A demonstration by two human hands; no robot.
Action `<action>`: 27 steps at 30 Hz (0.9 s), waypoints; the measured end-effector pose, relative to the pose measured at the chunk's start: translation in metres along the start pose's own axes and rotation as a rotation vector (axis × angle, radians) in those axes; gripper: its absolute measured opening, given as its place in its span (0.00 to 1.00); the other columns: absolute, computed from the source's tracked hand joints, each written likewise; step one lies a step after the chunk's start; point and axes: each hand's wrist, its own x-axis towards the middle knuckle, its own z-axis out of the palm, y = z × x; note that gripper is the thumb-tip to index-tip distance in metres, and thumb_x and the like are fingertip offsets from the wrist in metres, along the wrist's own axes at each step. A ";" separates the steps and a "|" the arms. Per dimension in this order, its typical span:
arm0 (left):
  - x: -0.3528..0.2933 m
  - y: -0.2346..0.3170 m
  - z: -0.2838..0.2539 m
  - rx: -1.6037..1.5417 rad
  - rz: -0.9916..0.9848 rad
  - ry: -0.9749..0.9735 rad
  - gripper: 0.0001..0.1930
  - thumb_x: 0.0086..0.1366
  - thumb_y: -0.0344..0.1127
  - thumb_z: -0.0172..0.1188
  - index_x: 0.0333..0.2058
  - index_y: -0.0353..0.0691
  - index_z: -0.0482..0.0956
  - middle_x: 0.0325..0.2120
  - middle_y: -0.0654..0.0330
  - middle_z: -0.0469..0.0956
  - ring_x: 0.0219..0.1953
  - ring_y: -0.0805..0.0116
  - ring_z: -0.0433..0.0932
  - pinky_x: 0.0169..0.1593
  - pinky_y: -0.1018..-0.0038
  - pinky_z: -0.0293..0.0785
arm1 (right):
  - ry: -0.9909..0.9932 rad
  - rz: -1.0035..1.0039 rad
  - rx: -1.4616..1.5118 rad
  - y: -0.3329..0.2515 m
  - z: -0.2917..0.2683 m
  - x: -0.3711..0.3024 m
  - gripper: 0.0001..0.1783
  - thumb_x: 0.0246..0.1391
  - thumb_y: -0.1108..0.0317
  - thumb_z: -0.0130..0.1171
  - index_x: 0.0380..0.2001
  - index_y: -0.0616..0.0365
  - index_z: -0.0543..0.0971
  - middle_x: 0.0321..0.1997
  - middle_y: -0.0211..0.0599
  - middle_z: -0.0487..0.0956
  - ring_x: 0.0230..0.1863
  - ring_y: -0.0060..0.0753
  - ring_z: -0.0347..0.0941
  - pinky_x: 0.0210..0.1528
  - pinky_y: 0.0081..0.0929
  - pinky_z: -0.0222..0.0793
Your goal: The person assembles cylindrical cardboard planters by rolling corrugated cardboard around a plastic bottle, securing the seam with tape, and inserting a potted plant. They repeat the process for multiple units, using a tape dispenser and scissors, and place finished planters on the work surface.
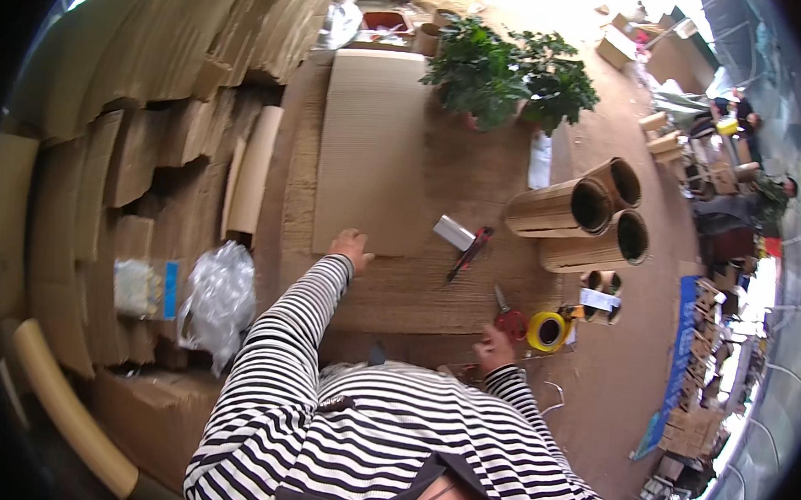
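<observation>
Left hand (351,249) on the near edge of a flat cardboard sheet (370,147); right hand (493,349) beside red-handled scissors (511,325).
The sheet lies left of centre on the wooden table (387,312), reaching toward the far side; the left fingers are loosely spread, grasping nothing; the right fingers are bent, and I cannot tell whether they touch the scissors; a yellow tape roll (536,334) sits just right of these; a red-and-black cutter knife (470,255) lies farther off; leafy plants (484,79) stand far right of the sheet.
</observation>
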 end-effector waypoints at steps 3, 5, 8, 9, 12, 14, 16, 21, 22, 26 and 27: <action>0.018 -0.016 -0.005 0.018 -0.015 -0.024 0.35 0.67 0.54 0.59 0.68 0.43 0.63 0.70 0.52 0.57 0.73 0.54 0.52 0.73 0.57 0.52 | -0.425 0.040 -0.047 -0.128 -0.028 -0.020 0.29 0.56 0.70 0.64 0.62 0.52 0.72 0.46 0.45 0.78 0.44 0.39 0.80 0.50 0.33 0.78; 0.022 -0.022 -0.004 0.025 -0.004 -0.022 0.36 0.67 0.54 0.59 0.68 0.43 0.63 0.70 0.52 0.56 0.73 0.53 0.53 0.73 0.57 0.52 | -0.508 0.044 -0.111 -0.122 -0.019 -0.030 0.28 0.56 0.58 0.60 0.61 0.44 0.74 0.50 0.47 0.79 0.49 0.49 0.79 0.52 0.39 0.76; 0.009 -0.024 -0.014 0.048 0.001 -0.122 0.37 0.68 0.55 0.58 0.68 0.41 0.61 0.71 0.49 0.53 0.73 0.52 0.50 0.73 0.56 0.51 | -0.471 0.120 -0.132 -0.139 -0.012 -0.040 0.25 0.56 0.59 0.59 0.58 0.46 0.77 0.49 0.46 0.80 0.49 0.48 0.79 0.53 0.39 0.75; -0.005 -0.019 -0.029 0.059 -0.011 -0.139 0.37 0.69 0.56 0.57 0.68 0.39 0.60 0.72 0.48 0.51 0.74 0.52 0.48 0.73 0.56 0.51 | -0.480 0.115 -0.135 -0.139 -0.009 -0.037 0.26 0.56 0.59 0.59 0.58 0.47 0.77 0.49 0.46 0.80 0.48 0.48 0.79 0.53 0.39 0.75; -0.017 -0.034 -0.010 0.103 0.004 -0.107 0.40 0.67 0.58 0.58 0.68 0.37 0.59 0.72 0.46 0.50 0.75 0.52 0.47 0.73 0.56 0.50 | -0.420 -0.017 -0.136 -0.121 0.011 -0.025 0.28 0.55 0.63 0.65 0.61 0.47 0.75 0.40 0.40 0.80 0.39 0.39 0.78 0.45 0.34 0.77; -0.025 -0.038 0.001 0.107 0.022 -0.092 0.41 0.65 0.59 0.60 0.67 0.37 0.61 0.71 0.46 0.54 0.74 0.52 0.49 0.73 0.57 0.51 | -0.430 -0.070 -0.150 -0.125 0.027 -0.002 0.29 0.54 0.64 0.64 0.61 0.48 0.74 0.45 0.41 0.79 0.41 0.40 0.79 0.46 0.35 0.77; -0.037 -0.043 0.009 0.115 0.016 -0.091 0.40 0.64 0.58 0.62 0.65 0.38 0.63 0.68 0.47 0.58 0.72 0.52 0.53 0.72 0.57 0.54 | -0.439 -0.155 -0.233 -0.146 0.047 0.041 0.30 0.53 0.64 0.64 0.61 0.48 0.74 0.50 0.42 0.78 0.45 0.42 0.79 0.48 0.36 0.77; -0.067 -0.046 0.039 0.093 0.032 -0.098 0.36 0.62 0.57 0.63 0.61 0.41 0.68 0.61 0.48 0.65 0.67 0.51 0.59 0.69 0.58 0.61 | -0.400 -0.346 -0.395 -0.169 0.104 0.141 0.29 0.57 0.61 0.58 0.63 0.45 0.73 0.61 0.50 0.71 0.64 0.55 0.66 0.62 0.47 0.68; -0.074 -0.049 0.047 0.072 0.024 -0.094 0.36 0.62 0.56 0.64 0.61 0.40 0.68 0.60 0.48 0.66 0.67 0.50 0.60 0.69 0.58 0.61 | -0.462 -0.319 -0.410 -0.178 0.108 0.146 0.28 0.58 0.60 0.56 0.63 0.45 0.72 0.62 0.50 0.70 0.65 0.56 0.65 0.63 0.48 0.67; -0.086 -0.050 0.056 0.024 0.019 -0.124 0.33 0.63 0.55 0.64 0.60 0.40 0.71 0.57 0.48 0.70 0.64 0.50 0.64 0.67 0.60 0.63 | -0.631 -0.276 -0.498 -0.194 0.103 0.140 0.29 0.62 0.61 0.48 0.68 0.42 0.67 0.66 0.50 0.65 0.67 0.57 0.61 0.66 0.50 0.64; -0.080 -0.052 0.059 0.013 0.050 -0.105 0.30 0.64 0.53 0.63 0.58 0.40 0.73 0.55 0.48 0.73 0.61 0.50 0.67 0.67 0.60 0.64 | -0.579 -0.325 -0.540 -0.180 0.112 0.130 0.30 0.61 0.62 0.48 0.68 0.41 0.67 0.66 0.50 0.65 0.68 0.57 0.60 0.66 0.50 0.65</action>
